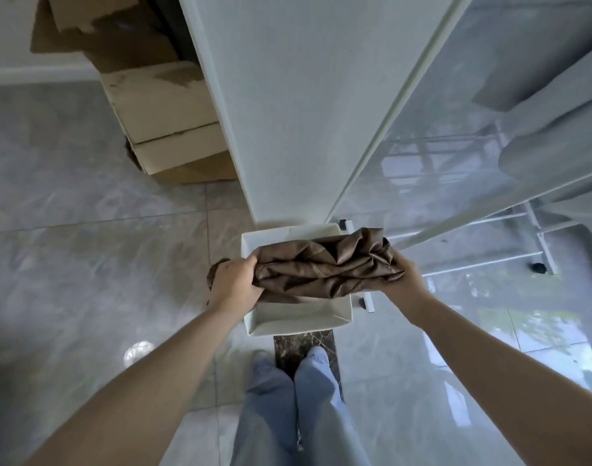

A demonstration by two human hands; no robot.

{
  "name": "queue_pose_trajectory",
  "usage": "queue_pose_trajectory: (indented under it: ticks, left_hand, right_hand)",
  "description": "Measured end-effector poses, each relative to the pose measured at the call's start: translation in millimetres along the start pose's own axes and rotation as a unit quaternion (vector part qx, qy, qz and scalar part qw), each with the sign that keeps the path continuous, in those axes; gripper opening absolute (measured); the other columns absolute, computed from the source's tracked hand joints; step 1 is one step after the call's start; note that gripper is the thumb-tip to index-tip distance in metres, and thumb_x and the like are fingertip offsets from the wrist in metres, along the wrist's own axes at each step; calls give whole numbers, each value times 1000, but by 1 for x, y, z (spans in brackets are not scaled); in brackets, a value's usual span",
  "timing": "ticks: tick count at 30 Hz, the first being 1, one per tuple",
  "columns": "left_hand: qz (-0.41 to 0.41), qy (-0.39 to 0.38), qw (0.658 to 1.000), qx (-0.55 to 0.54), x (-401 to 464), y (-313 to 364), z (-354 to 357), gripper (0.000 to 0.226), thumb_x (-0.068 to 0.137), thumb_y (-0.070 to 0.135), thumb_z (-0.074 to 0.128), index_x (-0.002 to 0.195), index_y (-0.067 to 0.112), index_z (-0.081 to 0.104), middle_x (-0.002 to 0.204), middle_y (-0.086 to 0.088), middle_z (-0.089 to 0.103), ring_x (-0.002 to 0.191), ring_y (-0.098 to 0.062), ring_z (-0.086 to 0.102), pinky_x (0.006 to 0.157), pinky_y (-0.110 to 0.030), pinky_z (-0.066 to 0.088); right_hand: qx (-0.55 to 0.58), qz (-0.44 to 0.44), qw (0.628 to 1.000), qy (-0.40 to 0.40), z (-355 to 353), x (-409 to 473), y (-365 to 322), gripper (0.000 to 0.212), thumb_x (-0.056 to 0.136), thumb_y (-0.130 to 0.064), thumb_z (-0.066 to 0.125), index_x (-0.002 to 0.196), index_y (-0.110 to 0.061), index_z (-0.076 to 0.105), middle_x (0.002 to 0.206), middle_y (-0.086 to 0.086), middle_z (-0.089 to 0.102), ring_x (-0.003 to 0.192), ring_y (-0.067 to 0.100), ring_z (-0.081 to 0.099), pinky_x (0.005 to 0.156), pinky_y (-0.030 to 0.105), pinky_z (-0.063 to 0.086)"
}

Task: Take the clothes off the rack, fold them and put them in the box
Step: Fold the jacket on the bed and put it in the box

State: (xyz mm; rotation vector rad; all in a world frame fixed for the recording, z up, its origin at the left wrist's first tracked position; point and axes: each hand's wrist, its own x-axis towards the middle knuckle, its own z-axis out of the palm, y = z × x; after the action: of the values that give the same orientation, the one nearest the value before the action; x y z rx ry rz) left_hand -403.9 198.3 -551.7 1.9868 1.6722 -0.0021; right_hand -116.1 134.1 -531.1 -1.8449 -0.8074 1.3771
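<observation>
Now, brown garment [325, 267] bunched between hands, left hand [236, 284] and right hand [400, 275] gripping its ends, above white box [298, 319]

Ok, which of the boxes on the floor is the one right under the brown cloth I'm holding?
The open white box at your feet, directly below the folded brown cloth. The brown cardboard boxes are stacked farther off, by the wall.

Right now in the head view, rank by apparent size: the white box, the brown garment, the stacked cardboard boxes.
1. Stacked cardboard boxes
2. White box and brown garment: too alike to rank; the garment is held above the box, nearer the camera.
</observation>
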Motion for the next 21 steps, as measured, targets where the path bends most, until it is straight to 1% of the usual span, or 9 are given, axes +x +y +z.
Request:
queue_pose_trajectory:
  ticks: [3,4,6,9,10,12,15,18,21]
  left_hand:
    - [27,6,1000,-4,21,-18,37,34,82,17,63,116,10,62,76,-12,69,75,-35,64,65,-33,37]
    - [35,6,999,-9,25,-23,45,32,82,17,63,113,9,62,76,-13,68,75,-36,63,64,-33,38]
    - [46,5,999,-27,37,-35,71,31,81,15,63,111,7,62,80,-17,68,79,-38,62,64,-34,39]
    - [47,-4,998,-42,47,-49,101,26,80,11,63,106,6,62,81,-17,67,78,-38,63,62,-37,48]
    - [43,1,998,-36,48,-51,107,23,80,11,64,103,7,62,77,-15,67,73,-37,63,59,-38,48]
    - [37,36,998,-26,46,-57,114,19,76,7,68,93,6,61,65,-12,64,60,-37,61,50,-34,42]
    - [52,73,996,-29,45,-71,122,20,70,0,73,83,2,58,57,-12,59,51,-35,57,49,-27,33]
    - [62,31,998,-1,45,-81,130,19,78,11,67,95,7,61,67,-10,63,62,-36,63,52,-34,45]
    - [64,13,998,-21,48,-76,139,25,83,14,62,107,8,61,75,-11,66,67,-36,65,56,-40,51]
  right_hand:
    - [1,-4,1000,-15,3,31,36,50,51,-27,83,99,-20,70,102,20,71,95,35,69,83,59,55]
    - [-10,-5,1000,-13,3,37,45,43,58,-17,85,98,-19,69,99,22,70,87,30,68,76,56,56]
    - [-15,-17,1000,-18,7,55,69,31,70,-3,81,95,-15,67,86,16,69,78,20,61,67,39,53]
    - [10,-31,999,-30,19,72,96,27,68,-18,74,93,-10,66,76,0,67,71,19,61,62,32,48]
    - [7,-39,999,-27,22,76,103,25,67,-15,71,91,-10,65,74,-4,67,69,17,61,60,31,47]
    - [10,-53,998,-36,25,81,117,27,68,-3,72,93,-10,65,76,-7,68,69,13,61,60,27,48]
    - [-2,-53,997,-56,27,85,136,35,68,-1,78,98,-15,67,85,-5,70,77,12,63,66,25,48]
    - [-14,-27,998,-48,30,86,146,35,72,4,76,97,-18,67,82,-13,69,76,4,62,69,24,46]
    - [-5,-5,999,-36,34,89,150,40,66,-6,81,103,-11,67,90,0,71,82,10,66,71,30,51]
